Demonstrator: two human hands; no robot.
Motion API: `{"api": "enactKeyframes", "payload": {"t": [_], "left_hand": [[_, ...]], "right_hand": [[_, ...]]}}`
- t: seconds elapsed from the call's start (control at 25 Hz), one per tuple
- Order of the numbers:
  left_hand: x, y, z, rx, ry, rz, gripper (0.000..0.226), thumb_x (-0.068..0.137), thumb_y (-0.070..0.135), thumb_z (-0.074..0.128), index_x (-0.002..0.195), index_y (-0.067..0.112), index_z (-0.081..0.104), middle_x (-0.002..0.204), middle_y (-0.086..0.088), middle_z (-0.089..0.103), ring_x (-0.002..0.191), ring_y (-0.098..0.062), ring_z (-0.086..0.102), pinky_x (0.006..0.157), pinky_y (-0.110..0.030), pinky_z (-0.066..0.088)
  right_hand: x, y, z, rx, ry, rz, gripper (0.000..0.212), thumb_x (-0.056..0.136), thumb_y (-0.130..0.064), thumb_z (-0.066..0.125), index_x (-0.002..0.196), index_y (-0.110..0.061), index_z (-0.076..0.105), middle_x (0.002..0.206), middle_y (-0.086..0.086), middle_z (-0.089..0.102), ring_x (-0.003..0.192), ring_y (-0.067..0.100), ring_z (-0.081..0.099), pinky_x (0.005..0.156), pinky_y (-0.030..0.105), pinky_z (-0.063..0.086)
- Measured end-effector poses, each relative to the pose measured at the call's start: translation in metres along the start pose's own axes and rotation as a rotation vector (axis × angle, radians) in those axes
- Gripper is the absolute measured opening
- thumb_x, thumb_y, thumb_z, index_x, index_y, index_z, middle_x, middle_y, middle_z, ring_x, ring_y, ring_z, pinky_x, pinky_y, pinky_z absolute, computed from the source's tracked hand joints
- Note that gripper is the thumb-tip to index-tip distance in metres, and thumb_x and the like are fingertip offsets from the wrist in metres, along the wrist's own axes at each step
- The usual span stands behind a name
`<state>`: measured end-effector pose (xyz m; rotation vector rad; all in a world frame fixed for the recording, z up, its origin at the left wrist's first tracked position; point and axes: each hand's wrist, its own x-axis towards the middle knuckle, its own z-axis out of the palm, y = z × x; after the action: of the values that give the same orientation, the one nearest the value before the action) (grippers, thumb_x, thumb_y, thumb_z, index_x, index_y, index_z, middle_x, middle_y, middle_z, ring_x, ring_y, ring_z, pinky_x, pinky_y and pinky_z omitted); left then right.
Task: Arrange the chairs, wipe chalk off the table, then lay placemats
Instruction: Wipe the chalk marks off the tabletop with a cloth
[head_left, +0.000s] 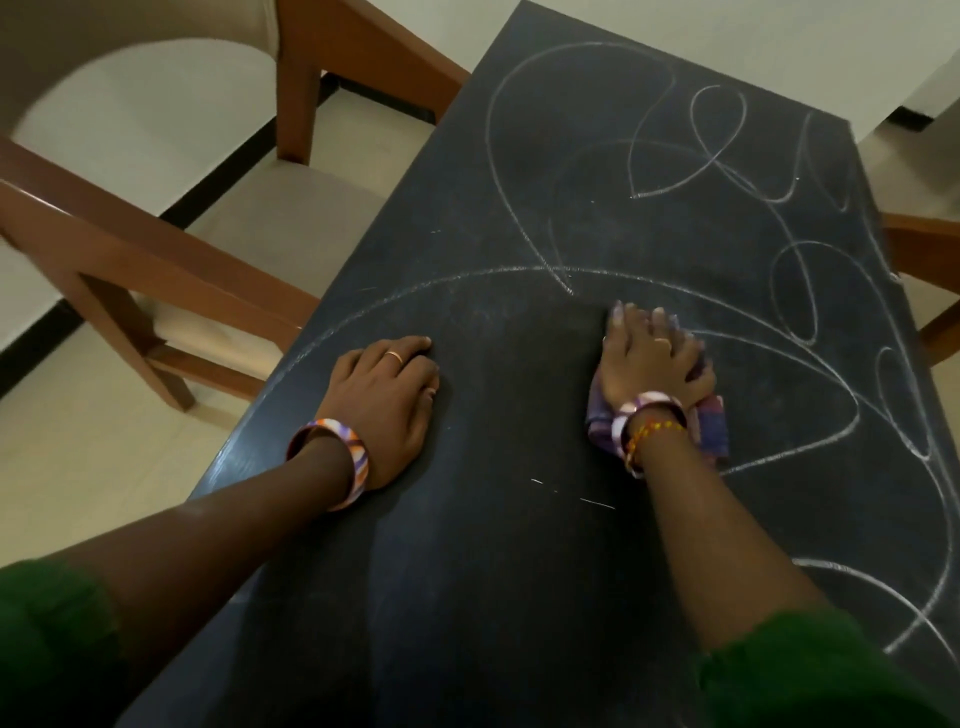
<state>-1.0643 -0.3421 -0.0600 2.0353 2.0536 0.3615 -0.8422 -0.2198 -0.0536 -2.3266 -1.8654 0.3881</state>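
A dark table (519, 571) fills the middle of the head view, covered with looping white chalk lines (571, 156) over its far and right parts. My right hand (649, 358) presses flat on a purple checked cloth (714, 431) lying on the table's middle right; the cloth shows under the palm and beside the wrist. The patch of table just left of the cloth looks darker, with fainter chalk. My left hand (389, 395) rests palm down on the table near its left edge, holding nothing.
A wooden chair (218, 208) with a beige seat and curved beige back stands close against the table's left side. Part of another wooden chair (919, 249) shows at the right edge. Beige floor tiles with a black skirting line lie beyond.
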Motion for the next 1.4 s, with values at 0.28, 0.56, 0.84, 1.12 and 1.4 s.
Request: {"api": "enactKeyframes", "payload": {"t": [0.28, 0.56, 0.84, 1.12, 1.4], "left_hand": [[-0.003, 0.000, 0.000, -0.032, -0.013, -0.014, 0.044, 0.090, 0.037, 0.027, 0.119, 0.018, 0.054, 0.143, -0.002, 0.041, 0.130, -0.022, 0.038, 0.108, -0.037, 0.023], [-0.001, 0.000, 0.000, -0.017, -0.042, -0.017, 0.046, 0.090, 0.038, 0.026, 0.123, 0.021, 0.052, 0.144, 0.000, 0.039, 0.132, -0.020, 0.035, 0.108, -0.035, 0.020], [-0.001, -0.004, 0.001, -0.019, -0.027, 0.004, 0.047, 0.090, 0.042, 0.024, 0.121, 0.022, 0.053, 0.143, 0.001, 0.040, 0.131, -0.020, 0.036, 0.106, -0.035, 0.022], [0.001, -0.009, 0.003, -0.015, -0.016, 0.042, 0.053, 0.086, 0.046, 0.019, 0.116, 0.022, 0.055, 0.142, 0.000, 0.040, 0.128, -0.020, 0.037, 0.102, -0.031, 0.019], [0.000, -0.007, -0.001, -0.034, -0.066, 0.051, 0.042, 0.091, 0.041, 0.025, 0.117, 0.023, 0.053, 0.145, 0.001, 0.034, 0.132, -0.020, 0.031, 0.109, -0.037, 0.018]], "right_hand": [[-0.043, -0.068, 0.032, -0.122, -0.080, -0.538, 0.047, 0.098, -0.039, 0.028, 0.145, -0.040, 0.024, 0.157, -0.008, 0.012, 0.144, 0.029, 0.003, 0.111, 0.059, 0.003], [0.054, -0.047, 0.006, 0.017, -0.007, -0.092, 0.047, 0.099, -0.047, 0.017, 0.143, -0.039, 0.031, 0.156, -0.005, 0.019, 0.143, 0.030, 0.009, 0.110, 0.060, 0.003], [-0.036, -0.057, 0.030, -0.176, -0.048, -0.625, 0.047, 0.097, -0.039, 0.030, 0.144, -0.045, 0.022, 0.157, -0.013, 0.013, 0.144, 0.020, 0.006, 0.111, 0.055, 0.006], [0.054, -0.068, 0.016, -0.005, 0.055, -0.115, 0.044, 0.098, -0.041, 0.021, 0.136, -0.032, 0.042, 0.151, -0.002, 0.031, 0.139, 0.032, 0.017, 0.108, 0.063, 0.008], [-0.038, -0.041, 0.023, -0.150, 0.037, -0.477, 0.046, 0.096, -0.037, 0.033, 0.141, -0.046, 0.029, 0.154, -0.014, 0.020, 0.143, 0.019, 0.012, 0.110, 0.052, 0.012]]}}
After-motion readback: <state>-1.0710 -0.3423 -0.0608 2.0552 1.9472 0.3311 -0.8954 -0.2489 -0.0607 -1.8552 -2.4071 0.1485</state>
